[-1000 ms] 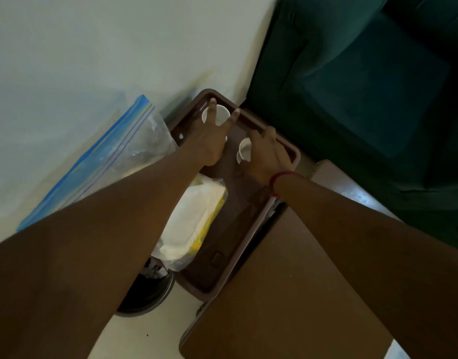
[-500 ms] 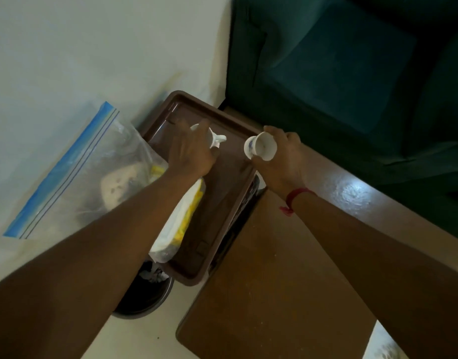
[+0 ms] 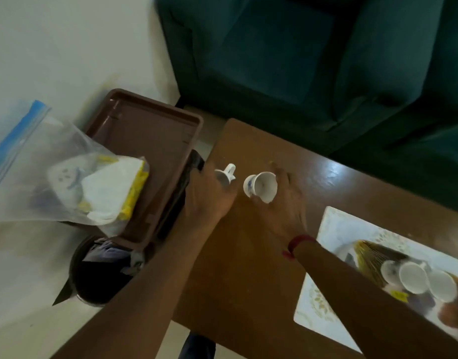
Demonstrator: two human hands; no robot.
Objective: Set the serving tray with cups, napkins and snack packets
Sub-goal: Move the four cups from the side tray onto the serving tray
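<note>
A home living room: a dark green upholstered sofa (image 3: pixel 313 60) stands behind a low brown wooden coffee table (image 3: pixel 238 255), over a pale floor (image 3: pixel 54 47).

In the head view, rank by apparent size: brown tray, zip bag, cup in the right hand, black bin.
1. Brown tray and zip bag: too alike to rank; the bag overlaps the tray.
2. Black bin, partly hidden.
3. Cup in the right hand.
</note>
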